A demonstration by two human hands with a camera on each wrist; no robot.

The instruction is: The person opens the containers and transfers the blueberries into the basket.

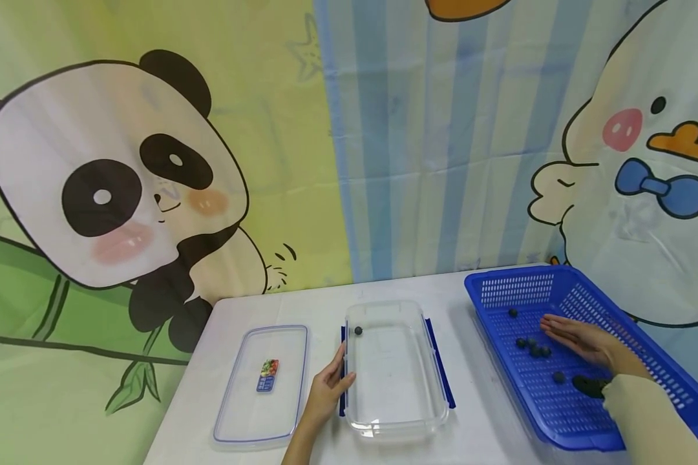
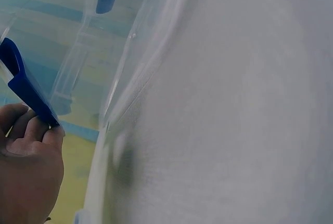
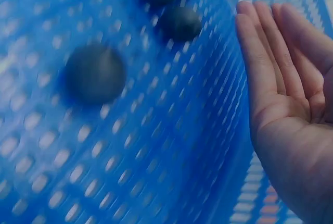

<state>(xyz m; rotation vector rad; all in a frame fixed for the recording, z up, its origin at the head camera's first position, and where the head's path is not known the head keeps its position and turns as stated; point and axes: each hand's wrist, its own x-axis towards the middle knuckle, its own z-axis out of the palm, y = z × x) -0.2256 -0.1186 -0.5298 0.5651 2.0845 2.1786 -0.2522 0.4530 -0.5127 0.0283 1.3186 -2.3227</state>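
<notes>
My left hand (image 1: 326, 386) grips the left side of a clear plastic container (image 1: 392, 381), thumb at the rim. In the left wrist view its fingers (image 2: 37, 128) touch the blue side latch (image 2: 32, 92). One dark round ball (image 1: 358, 330), like a blueberry, lies inside the container near the far left corner. Over the blue perforated basket (image 1: 570, 423) my right hand (image 1: 581, 342) is held with straight fingers and nothing in it. Several similar dark balls (image 3: 95, 73) lie on the basket floor to its left, apart from the hand.
A clear lid (image 1: 241, 416) with a blue edge and a colourful label (image 1: 267, 376) lies left of the container. The white-covered table (image 1: 326, 307) meets a printed curtain (image 1: 401, 148) at the back. The basket stands at the table's right.
</notes>
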